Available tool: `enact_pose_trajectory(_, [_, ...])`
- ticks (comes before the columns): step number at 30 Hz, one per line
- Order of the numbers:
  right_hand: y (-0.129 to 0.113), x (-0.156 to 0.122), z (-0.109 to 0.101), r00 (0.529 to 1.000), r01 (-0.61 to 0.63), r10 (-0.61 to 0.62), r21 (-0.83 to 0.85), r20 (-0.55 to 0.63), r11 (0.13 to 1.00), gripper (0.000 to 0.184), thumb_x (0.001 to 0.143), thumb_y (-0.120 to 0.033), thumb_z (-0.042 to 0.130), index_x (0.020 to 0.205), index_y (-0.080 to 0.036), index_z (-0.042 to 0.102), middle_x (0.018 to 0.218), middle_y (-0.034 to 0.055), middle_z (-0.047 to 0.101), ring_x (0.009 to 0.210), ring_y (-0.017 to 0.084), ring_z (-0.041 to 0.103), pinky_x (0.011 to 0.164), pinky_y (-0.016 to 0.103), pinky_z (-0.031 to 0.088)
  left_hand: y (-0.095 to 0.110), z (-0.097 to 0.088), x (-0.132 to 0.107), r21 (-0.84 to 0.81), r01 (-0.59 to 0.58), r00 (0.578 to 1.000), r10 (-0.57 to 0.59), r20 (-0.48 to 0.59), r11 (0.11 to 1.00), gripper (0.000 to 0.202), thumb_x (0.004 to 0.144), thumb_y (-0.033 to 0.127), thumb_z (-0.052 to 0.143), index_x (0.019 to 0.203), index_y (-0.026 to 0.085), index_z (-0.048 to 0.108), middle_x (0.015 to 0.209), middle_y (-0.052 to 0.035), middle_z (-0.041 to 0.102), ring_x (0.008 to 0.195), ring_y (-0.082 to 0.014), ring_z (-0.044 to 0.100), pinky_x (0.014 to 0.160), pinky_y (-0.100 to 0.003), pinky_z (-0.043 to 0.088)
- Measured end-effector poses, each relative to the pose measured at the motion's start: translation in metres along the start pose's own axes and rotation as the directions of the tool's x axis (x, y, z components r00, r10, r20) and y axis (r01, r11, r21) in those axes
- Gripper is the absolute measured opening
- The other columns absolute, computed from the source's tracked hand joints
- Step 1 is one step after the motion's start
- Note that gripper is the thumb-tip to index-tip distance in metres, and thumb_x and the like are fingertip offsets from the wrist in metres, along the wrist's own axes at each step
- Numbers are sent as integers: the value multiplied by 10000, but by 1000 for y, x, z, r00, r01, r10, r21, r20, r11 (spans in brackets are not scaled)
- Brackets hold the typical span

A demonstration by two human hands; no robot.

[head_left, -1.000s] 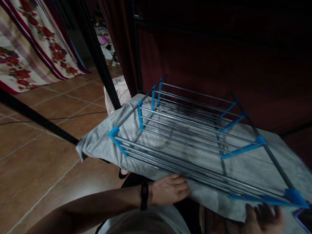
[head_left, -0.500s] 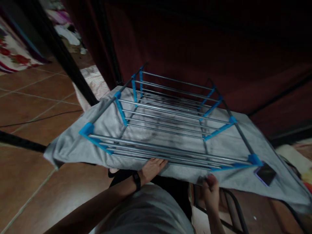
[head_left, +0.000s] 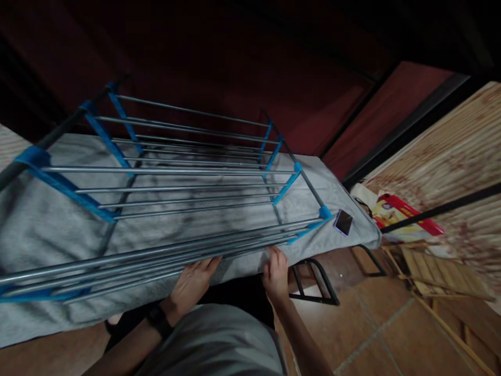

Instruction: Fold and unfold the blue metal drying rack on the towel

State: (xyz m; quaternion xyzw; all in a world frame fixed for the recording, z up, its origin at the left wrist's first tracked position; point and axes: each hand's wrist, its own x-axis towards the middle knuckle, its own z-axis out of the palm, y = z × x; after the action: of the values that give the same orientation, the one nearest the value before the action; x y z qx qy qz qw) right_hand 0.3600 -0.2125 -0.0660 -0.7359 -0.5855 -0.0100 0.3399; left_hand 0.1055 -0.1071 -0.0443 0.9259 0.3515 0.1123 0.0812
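A clothes drying rack (head_left: 211, 171) with grey metal rods and blue plastic brackets lies on a grey cloth (head_left: 313, 180) over a raised surface. My left hand (head_left: 193, 282), with a dark band on its wrist, rests at the front edge against the lowest rods. Its fingers are stretched out and its fingertips partly meet the rods. To its right, my right hand (head_left: 276, 271) reaches the cloth's front edge, just below the front rods. The fingers there are slightly bent and apart, with nothing visible in them.
A phone (head_left: 343, 222) lies on the cloth by the rack's right end. Dark frame bars and a deep red panel (head_left: 219, 57) stand behind. At right are a red and yellow packet (head_left: 407, 214), a folded wooden item (head_left: 442, 274) and a black metal frame (head_left: 321, 282).
My view has swung to the right, so the rack appears further left. My right hand has moved up from below the cloth's edge to the front rods. My left hand stays by the rods.
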Motion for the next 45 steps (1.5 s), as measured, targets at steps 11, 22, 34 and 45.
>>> enact_pose_trajectory(11, [-40, 23, 44, 823, 433, -426, 70, 376, 899, 396, 1020, -258, 361, 1342, -244, 591, 1279, 94, 647, 1215, 279, 551, 1085, 490, 359, 19, -15, 2, -169, 85, 996, -82, 24, 982, 498, 903, 69, 507, 1384, 200, 519, 1267, -73, 660, 1155, -199, 623, 1028, -345, 485])
enact_pose_trajectory(22, [-18, 21, 53, 782, 484, -447, 30, 436, 875, 443, 981, -185, 359, 1330, -270, 618, 1258, 73, 666, 1126, 265, 603, 1028, 457, 418, -49, -27, -137, -361, 467, 716, -585, -382, 807, 221, 976, 200, 417, 1018, 184, 633, 1013, -97, 652, 979, -214, 606, 893, -378, 508])
enact_pose_trajectory(34, [-9, 24, 54, 775, 463, -439, 64, 455, 884, 482, 968, -175, 340, 1350, -310, 602, 1222, 57, 684, 1102, 248, 622, 1008, 443, 443, -145, -56, -165, -605, 491, 687, -705, -174, 627, 311, 861, 432, 607, 1037, 175, 607, 1098, -86, 631, 1062, -242, 591, 938, -382, 505])
enact_pose_trajectory(45, [-2, 23, 63, 788, 416, -407, 88, 462, 905, 427, 980, -229, 356, 1251, -292, 680, 1157, 66, 711, 1074, 252, 637, 988, 442, 467, -164, -57, -163, -638, 480, 739, -669, -76, 602, 363, 807, 534, 641, 860, 174, 635, 925, -70, 679, 913, -231, 606, 844, -355, 534])
